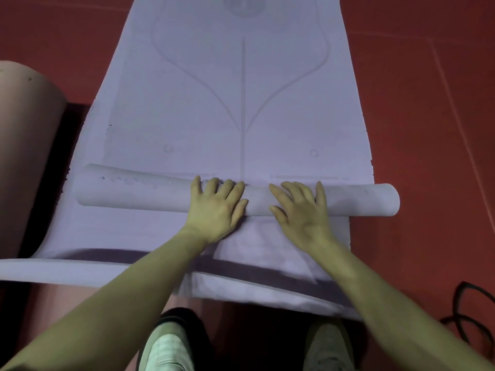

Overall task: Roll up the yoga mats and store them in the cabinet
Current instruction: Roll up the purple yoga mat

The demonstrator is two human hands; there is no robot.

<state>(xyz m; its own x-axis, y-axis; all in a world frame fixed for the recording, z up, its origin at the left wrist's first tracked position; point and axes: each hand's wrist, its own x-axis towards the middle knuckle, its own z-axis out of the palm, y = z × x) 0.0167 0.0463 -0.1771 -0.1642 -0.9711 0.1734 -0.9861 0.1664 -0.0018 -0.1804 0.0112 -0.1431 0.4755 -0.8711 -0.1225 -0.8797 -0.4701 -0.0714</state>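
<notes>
two pale shoes stand at the bottom of the view on a red floor, toes toward a lilac yoga mat that runs away from the person and out of the top of the frame. both bare forearms reach down to the rolled part of the mat, a thin tube lying across its width, with its right end jutting past the mat's right edge. the left hand and the right hand sit side by side near the middle of the roll, fingers spread and fairly straight, palms pressing down on it rather than gripping. nearer the feet a loose stretch of lilac mat lies flat; whether it is the same mat or a second one cannot be told. at the left edge rests a pinkish rolled mat, and a dark cable loops on the floor at lower right. no cabinet is in view. the rolling looks barely begun. to do it well, the hands would likely move wider apart, push evenly forward and keep the tube tight, correcting the skew so the ends stay flush with the mat's edges
</notes>
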